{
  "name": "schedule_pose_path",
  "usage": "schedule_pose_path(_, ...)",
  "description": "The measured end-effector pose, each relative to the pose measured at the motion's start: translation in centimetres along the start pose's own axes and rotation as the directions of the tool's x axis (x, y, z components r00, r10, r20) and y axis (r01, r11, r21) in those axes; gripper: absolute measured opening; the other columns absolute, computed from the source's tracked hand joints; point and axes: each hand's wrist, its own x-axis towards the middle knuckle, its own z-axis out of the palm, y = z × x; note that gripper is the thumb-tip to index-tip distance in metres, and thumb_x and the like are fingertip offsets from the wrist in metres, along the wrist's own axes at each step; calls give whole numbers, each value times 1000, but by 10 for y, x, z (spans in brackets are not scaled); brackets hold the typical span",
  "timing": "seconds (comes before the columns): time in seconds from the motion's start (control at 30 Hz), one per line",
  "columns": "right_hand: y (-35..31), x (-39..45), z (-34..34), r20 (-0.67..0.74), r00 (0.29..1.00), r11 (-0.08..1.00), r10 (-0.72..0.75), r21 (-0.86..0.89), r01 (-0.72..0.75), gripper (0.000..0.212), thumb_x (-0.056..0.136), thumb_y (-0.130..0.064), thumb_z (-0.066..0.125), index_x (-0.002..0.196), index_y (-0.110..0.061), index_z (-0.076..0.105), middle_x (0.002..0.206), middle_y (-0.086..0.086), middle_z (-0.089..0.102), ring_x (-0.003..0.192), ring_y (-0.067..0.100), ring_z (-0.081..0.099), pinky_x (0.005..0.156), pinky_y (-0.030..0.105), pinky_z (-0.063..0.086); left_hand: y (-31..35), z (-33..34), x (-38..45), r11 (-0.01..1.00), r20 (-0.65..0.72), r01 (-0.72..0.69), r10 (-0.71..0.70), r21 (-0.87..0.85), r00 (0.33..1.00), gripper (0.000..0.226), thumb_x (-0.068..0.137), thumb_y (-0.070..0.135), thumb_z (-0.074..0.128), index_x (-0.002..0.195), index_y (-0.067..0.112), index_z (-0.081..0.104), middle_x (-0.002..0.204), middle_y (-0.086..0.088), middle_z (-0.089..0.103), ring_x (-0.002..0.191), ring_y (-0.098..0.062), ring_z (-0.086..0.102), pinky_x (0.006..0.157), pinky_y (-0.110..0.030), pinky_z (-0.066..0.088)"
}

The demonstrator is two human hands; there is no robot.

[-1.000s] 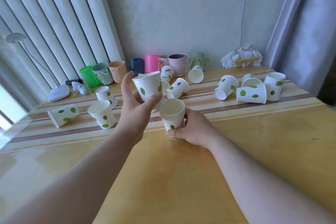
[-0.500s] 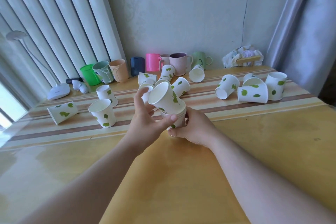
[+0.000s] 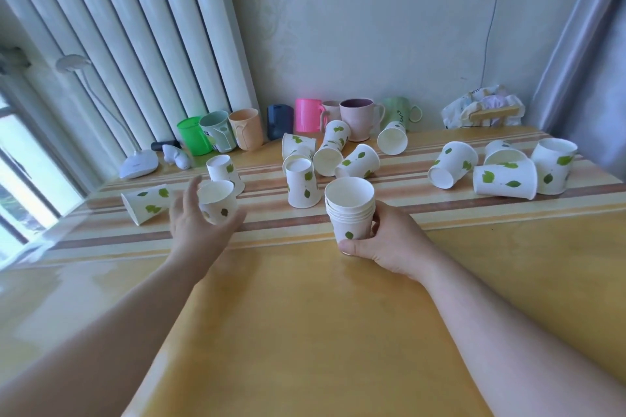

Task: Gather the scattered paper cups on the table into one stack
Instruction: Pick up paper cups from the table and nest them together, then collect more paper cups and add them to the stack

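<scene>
Furthest to my left, just beyond my left hand point(image 3: 200, 230), a cup point(image 3: 146, 201) lies on its side, mouth turned away from the stack. The hand itself is spread, fingers loose, holding nothing, with an upright cup point(image 3: 216, 201) right in front of its fingertips; I cannot tell whether they touch it. Just behind that cup stands another, upside down point(image 3: 223, 171).

I judge these cups very light and thin-walled: they would dent under a hard squeeze and skid or tip at a careless nudge. I would take the upright one round the upper wall just under the rolled rim, thumb one side and fingers the other, with a soft grip. The tipped cup wants a hold across its middle, then a turn to bring the mouth up.

Between my hands, an inverted cup point(image 3: 301, 184) stands alone, with a loose cluster of tipped cups point(image 3: 333, 152) behind it. Inverted ones need flipping before they will nest.

My right hand point(image 3: 389, 240) is wrapped round the stack point(image 3: 350, 210), thumb across the bottom cup near the table point(image 3: 321, 315), fingers behind. Several rims show nested. The stack is stiffer than a single cup, so I think it can take firmer steadying.

Well beyond and right of that hand lies a group of four more cups point(image 3: 504, 176), some on their sides.
</scene>
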Motion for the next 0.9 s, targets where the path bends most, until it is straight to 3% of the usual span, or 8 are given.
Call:
schedule_pose_path(0.1, 1, 1, 0, 0, 1000, 1000, 9, 1, -9, 62, 61, -55, 92, 117, -46, 68, 112, -24, 79, 108, 4, 72, 98, 40, 61, 1, 4, 9, 998, 72, 67, -68, 20, 995, 78, 85, 33, 83, 147, 44, 38, 148, -7, 52, 127, -35, 55, 102, -52, 53)
schedule_pose_path(0.17, 1, 1, 0, -2, 1000, 1000, 11, 1, -11, 62, 60, -55, 91, 117, -46, 69, 112, -23, 79, 107, 4, 72, 98, 40, 61, 2, 6, 7, 997, 76, 79, -81, 27, 994, 73, 90, 32, 79, 147, 43, 33, 133, -8, 61, 112, -36, 62, 93, -47, 55)
schedule_pose_path(0.33, -4, -1, -1, 3, 1000, 1000, 5, -6, -5, 54, 68, -47, 94, 115, -47, 68, 112, -24, 78, 106, 2, 70, 95, 37, 59, 16, 16, -22, 986, 78, 30, -17, -162, 997, 98, 86, 29, 86, 158, 48, 22, 119, -1, 66, 101, -21, 69, 80, -37, 54)
schedule_pose_path(0.5, -5, -3, -1, 1, 1000, 1000, 6, -14, -6, 63, 66, -53, 91, 123, -44, 67, 116, -25, 76, 109, 4, 70, 91, 34, 58, 74, 37, -40, 788, 191, 27, 116, -615, 975, 87, 69, 30, 89, 148, 27, 52, 124, -9, 74, 114, -26, 75, 102, -50, 61)
schedule_pose_path(0.57, -5, -3, -1, -5, 1000, 1000, 3, -25, -3, 64, 67, -53, 92, 125, -43, 67, 117, -23, 76, 104, 5, 70, 87, 33, 56, 99, 42, -47, 726, 217, -5, 211, -688, 953, 86, 68, 32, 87, 146, 23, 54, 128, -12, 73, 118, -28, 74, 100, -48, 63)
schedule_pose_path(0.67, -5, -4, -1, -16, 1000, 999, -7, -39, 7, 62, 69, -50, 93, 125, -42, 69, 113, -23, 77, 102, 4, 70, 83, 31, 52, 122, 54, -59, 771, 240, -123, 339, -624, 910, 81, 72, 26, 87, 145, 27, 51, 124, -3, 71, 106, -11, 74, 86, -32, 63)
schedule_pose_path(0.8, -7, -5, -2, -9, 1000, 1000, 0, -28, 0, 58, 71, -46, 94, 123, -44, 68, 108, -22, 78, 101, 4, 70, 80, 29, 51, 115, 71, -71, 851, 285, -216, 383, -478, 879, 80, 75, 24, 90, 140, 45, 48, 126, 11, 69, 108, -9, 72, 92, -37, 62)
schedule_pose_path(0.9, -7, -5, -1, -7, 1000, 1000, -3, -28, 2, 58, 72, -44, 95, 123, -44, 68, 106, -22, 77, 97, 4, 69, 78, 29, 49, 103, 72, -72, 862, 306, -233, 393, -450, 867, 82, 80, 22, 94, 137, 54, 45, 128, 18, 67, 111, -3, 69, 93, -29, 57)
